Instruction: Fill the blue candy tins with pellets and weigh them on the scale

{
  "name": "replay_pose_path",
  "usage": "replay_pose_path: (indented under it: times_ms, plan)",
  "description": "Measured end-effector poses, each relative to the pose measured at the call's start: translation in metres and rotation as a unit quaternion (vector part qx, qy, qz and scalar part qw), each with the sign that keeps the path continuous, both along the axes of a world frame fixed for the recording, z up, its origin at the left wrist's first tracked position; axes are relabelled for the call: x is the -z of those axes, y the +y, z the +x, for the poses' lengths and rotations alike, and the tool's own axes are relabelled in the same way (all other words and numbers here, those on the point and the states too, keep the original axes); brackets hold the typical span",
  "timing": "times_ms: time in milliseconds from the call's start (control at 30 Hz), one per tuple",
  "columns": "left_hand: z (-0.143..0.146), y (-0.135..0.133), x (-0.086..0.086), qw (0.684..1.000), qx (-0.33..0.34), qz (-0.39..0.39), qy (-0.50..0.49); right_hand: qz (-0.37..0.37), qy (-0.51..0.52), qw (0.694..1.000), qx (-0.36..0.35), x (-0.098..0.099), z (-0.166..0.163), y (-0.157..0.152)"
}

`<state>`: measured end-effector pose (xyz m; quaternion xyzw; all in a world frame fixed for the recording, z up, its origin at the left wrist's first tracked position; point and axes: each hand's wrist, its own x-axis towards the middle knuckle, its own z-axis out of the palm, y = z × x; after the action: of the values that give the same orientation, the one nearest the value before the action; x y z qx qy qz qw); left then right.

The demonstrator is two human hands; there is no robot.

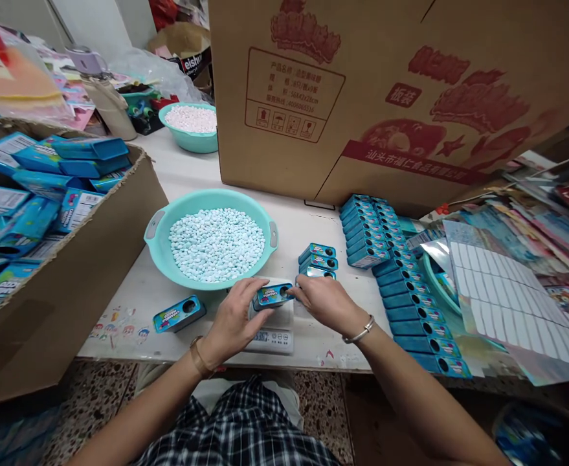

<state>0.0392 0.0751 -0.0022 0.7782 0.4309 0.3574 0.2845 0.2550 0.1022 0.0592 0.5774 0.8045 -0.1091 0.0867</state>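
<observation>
A small blue candy box [270, 296] with a round hole in its top stands over the white digital scale [280, 343]. My left hand [239, 315] grips this box from its left side, thumb in front. At the hole, the fingertips of my right hand [323, 299] are pinched together; whether anything is between them is hidden. Just behind the hands, a turquoise basin [154, 241] holds many pale blue candies [216, 243]. A separate blue box [180, 314] lies left of the scale. Several similar boxes [318, 251] stand behind my right hand.
Rows of blue boxes [413, 304] line the right side. An open carton [119, 239] full of blue boxes stands at the left. A big printed carton [284, 155] blocks the back. A second basin [191, 141] with pale candies and sticker sheets [517, 291] lie farther out.
</observation>
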Motion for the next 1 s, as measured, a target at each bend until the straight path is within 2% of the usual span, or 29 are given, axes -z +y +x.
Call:
replay_pose_path:
  times_ms: [100, 233, 600, 767, 833, 867, 900, 933, 967, 1000]
  plan:
    - [0.0, 0.0, 0.002, 1.0, -0.003, -0.007, -0.006, -0.01, -0.074, 0.996, -0.057, -0.012, -0.004, 0.006]
    - [-0.001, -0.001, 0.002, 1.0, -0.003, -0.018, -0.012, -0.014, -0.104, 0.989, -0.106, -0.021, -0.01, 0.005]
    - [0.001, 0.0, 0.01, 1.0, -0.006, -0.015, -0.022, -0.006, -0.131, 0.985, -0.11, -0.021, -0.023, -0.003]
    - [0.001, -0.001, 0.009, 1.0, -0.004, -0.015, -0.022, 0.012, -0.077, 0.992, -0.095, -0.018, -0.013, -0.002]
    - [-0.001, -0.002, 0.003, 0.999, -0.014, -0.013, -0.032, 0.028, 0.007, 0.998, -0.049, -0.023, -0.002, 0.002]
    - [-0.003, -0.003, -0.002, 0.999, -0.026, -0.007, -0.04, 0.043, 0.08, 0.996, -0.013, -0.026, 0.006, 0.004]
    - [-0.006, -0.003, -0.006, 0.998, -0.041, 0.002, -0.05, 0.062, 0.175, 0.982, 0.033, -0.029, 0.015, 0.005]
    - [-0.009, -0.003, -0.011, 0.997, -0.058, 0.011, -0.059, 0.081, 0.288, 0.95, 0.087, -0.031, 0.025, 0.005]
    - [-0.011, -0.003, -0.016, 0.995, -0.073, 0.02, -0.067, 0.094, 0.41, 0.896, 0.143, -0.03, 0.035, 0.003]
    - [-0.014, -0.002, -0.02, 0.993, -0.084, 0.027, -0.073, 0.099, 0.528, 0.82, 0.197, -0.027, 0.045, 0.0]
